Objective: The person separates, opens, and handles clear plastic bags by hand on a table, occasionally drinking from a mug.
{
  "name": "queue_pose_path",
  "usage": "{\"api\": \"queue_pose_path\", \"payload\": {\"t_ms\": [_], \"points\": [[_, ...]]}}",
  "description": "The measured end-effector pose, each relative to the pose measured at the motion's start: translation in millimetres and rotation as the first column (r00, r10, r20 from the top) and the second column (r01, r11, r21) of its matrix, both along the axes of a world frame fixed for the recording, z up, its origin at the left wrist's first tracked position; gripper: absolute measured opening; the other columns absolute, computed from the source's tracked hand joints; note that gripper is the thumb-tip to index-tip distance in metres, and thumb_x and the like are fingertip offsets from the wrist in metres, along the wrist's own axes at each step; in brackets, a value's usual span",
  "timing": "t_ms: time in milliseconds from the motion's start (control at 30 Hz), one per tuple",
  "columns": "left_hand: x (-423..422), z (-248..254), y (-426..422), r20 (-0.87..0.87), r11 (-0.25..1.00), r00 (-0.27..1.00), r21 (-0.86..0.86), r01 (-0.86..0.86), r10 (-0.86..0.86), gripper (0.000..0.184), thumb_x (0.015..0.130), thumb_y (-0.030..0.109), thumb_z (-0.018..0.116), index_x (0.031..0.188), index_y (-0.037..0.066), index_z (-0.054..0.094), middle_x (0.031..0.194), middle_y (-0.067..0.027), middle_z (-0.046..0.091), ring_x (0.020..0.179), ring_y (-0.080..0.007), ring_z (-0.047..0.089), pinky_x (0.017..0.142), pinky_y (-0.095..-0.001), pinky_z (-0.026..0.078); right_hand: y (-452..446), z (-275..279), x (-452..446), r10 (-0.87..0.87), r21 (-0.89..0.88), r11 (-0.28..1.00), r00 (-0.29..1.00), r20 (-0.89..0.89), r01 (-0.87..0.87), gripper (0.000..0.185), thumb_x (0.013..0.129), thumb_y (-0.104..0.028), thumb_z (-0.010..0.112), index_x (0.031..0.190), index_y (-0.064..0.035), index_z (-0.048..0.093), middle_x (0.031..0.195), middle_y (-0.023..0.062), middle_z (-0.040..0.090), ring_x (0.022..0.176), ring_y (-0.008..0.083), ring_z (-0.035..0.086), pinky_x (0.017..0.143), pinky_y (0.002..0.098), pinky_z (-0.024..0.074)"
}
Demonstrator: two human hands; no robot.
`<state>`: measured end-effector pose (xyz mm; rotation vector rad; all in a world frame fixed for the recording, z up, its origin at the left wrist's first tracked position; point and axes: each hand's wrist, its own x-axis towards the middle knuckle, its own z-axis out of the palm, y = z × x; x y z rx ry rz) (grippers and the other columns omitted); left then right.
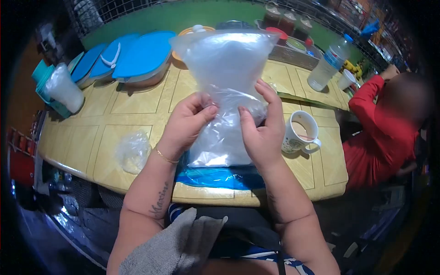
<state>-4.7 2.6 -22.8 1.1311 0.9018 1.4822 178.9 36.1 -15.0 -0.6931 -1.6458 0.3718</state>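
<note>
Mug (301, 133) of drink stands just right of the clear bag (227, 91) pinched in both hands' grip (223, 111).

Clear plastic bag (225, 64) between both hands (190, 121)

Fisheye distortion, dark corners, glare on plastic, blurred patch right.

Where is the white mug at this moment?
In the head view, the white mug stands on the table, just to the right of the right hand.
</note>
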Motion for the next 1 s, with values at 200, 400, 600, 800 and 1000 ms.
{"api": "queue_pose_path", "payload": {"t_ms": [200,400,600,800,1000], "points": [[-3.9,4.1,0.0,0.11,0.997,0.994,-0.073,0.019,-0.011,0.012,0.092,0.014,0.068,0.097,0.004,0.064,0.089,0.0009,0.063,0.079,-0.0071,0.056,0.075,-0.0223,0.047,-1.6,-0.6,-0.2,-0.034,-0.229,0.973,0.982,-0.184,-0.009,0.055,0.08,0.005,0.069,0.129,-0.0039,0.048,0.14,0.0145,0.049,0.092,0.0161,0.061,0.067,0.0238,0.0501],[0.1,3.9,-3.7,0.04,0.999,0.998,-0.006,0.042,-0.042,0.011,0.089,0.013,0.071,0.094,0.005,0.064,0.086,0.0015,0.062,0.081,-0.0065,0.056,0.077,-0.0219,0.046,-25.4,10.1,15.1,-0.039,0.46,0.887,0.99,0.132,-0.027,0.042,0.073,0.009,0.073,0.11,-0.0073,0.059,0.085,0.0078,0.06,0.058,0.0172,0.052,0.054,0.0299,0.0427],[2.6,-3.0,-2.0,0.038,0.979,0.979,0.036,0.199,-0.2,0.013,0.09,0.016,0.072,0.092,0.006,0.064,0.082,0.0042,0.062,0.076,-0.0037,0.054,0.073,-0.0212,0.047,-16.1,3.2,-3.9,0.154,0.217,0.955,0.962,0.224,-0.203,0.048,0.069,-0.019,0.088,0.105,-0.0056,0.059,0.086,0.0086,0.06,0.062,0.0211,0.054,0.055,0.0312,0.0436],[1.6,-0.3,-7.2,-0.042,0.979,0.98,-0.064,0.194,-0.197,0.021,0.092,0.023,0.071,0.097,0.003,0.067,0.087,0.0028,0.066,0.079,-0.0034,0.056,0.071,-0.0205,0.047,-11.1,5.3,1.8,0.378,-0.173,0.909,0.925,-0.037,-0.378,0.063,0.081,-0.029,0.08,0.129,-0.0034,0.048,0.129,0.0129,0.049,0.066,0.0085,0.05,0.061,0.0241,0.0446],[9.2,14.1,-13.4,-0.033,0.959,0.959,0.023,0.282,-0.281,0.026,0.086,0.011,0.075,0.107,0.003,0.062,0.094,0.0015,0.064,0.081,-0.0044,0.056,0.072,-0.0216,0.048,-3.9,-11.3,0.9,0.412,-0.395,0.805,0.896,-0.166,-0.443,0.032,0.091,-0.008,0.066,0.121,-0.002,0.057,0.098,0.006,0.06,0.069,0.0087,0.05,0.063,0.0224,0.0418]]}}
